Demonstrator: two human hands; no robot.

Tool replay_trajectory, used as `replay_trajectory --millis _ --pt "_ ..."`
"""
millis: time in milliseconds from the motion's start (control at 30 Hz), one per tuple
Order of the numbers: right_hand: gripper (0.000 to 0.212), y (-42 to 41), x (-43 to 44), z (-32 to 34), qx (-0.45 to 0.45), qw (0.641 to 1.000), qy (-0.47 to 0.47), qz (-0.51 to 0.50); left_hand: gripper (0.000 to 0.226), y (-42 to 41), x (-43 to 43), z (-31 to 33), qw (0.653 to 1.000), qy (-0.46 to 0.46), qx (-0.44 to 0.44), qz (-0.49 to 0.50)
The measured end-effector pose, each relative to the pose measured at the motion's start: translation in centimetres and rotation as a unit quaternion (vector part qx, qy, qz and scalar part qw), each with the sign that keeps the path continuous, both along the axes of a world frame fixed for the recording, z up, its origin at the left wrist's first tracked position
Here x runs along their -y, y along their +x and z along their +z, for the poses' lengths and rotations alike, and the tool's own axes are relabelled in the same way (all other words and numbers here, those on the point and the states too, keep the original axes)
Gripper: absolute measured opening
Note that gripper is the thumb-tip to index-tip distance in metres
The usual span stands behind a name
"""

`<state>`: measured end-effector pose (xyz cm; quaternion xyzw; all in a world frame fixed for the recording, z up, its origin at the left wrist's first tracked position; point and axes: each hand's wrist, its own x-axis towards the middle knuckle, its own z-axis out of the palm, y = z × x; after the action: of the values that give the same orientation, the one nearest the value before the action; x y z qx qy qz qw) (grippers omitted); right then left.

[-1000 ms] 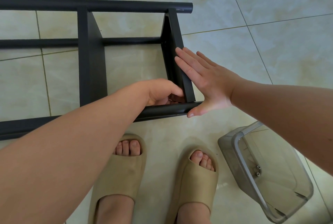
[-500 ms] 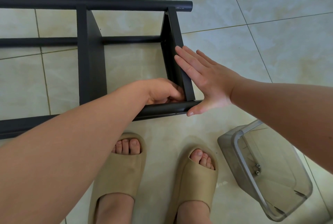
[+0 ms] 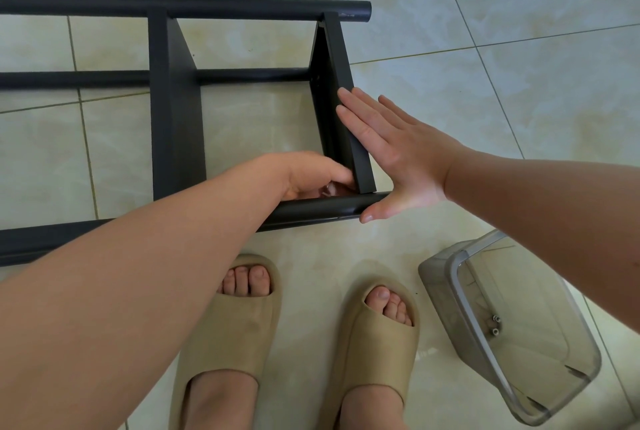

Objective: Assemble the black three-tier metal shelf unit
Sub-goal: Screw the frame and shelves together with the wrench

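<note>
A smoky, clear plastic bin [image 3: 437, 277] lies tipped on its side on the glossy marbled floor tiles [image 3: 519, 83], with two small metal bolts [image 3: 496, 325] inside it. Up and to the left, the black shelf unit [image 3: 176, 118] lies on its side on the tiles: round matte tubes, flat sheet panels. The right hand [image 3: 405, 159] presses flat, fingers straight, against the end panel [image 3: 337, 59], with its thumb at the tip of the near tube [image 3: 311, 211]. The left hand [image 3: 311, 177] curls into the inner corner — whether it grips anything is hidden. Beige foam slides [image 3: 225, 343] stand below.

Shelf frame [image 3: 175, 111] lies left of container [image 3: 512, 336].
</note>
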<state>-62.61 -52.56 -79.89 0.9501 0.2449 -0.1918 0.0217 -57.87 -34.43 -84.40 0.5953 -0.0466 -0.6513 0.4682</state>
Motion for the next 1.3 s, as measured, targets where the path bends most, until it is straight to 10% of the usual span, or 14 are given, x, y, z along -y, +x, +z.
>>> replay_trajectory --millis 900,1067,1300 --pt "0.142 -0.01 -0.01 -0.07 0.0 1.0 0.001 0.001 0.02 0.03 0.04 0.03 0.999 -0.032 -0.019 0.037" --pt "0.142 -0.04 0.01 -0.03 -0.001 1.0 0.003 -0.001 0.048 -0.1 -0.05 -0.45 1.0 0.004 0.025 -0.01" --pt "0.141 -0.07 0.0 -0.04 0.0 1.0 0.003 -0.001 0.014 -0.05 -0.27 -0.5 0.999 -0.017 0.047 0.02"
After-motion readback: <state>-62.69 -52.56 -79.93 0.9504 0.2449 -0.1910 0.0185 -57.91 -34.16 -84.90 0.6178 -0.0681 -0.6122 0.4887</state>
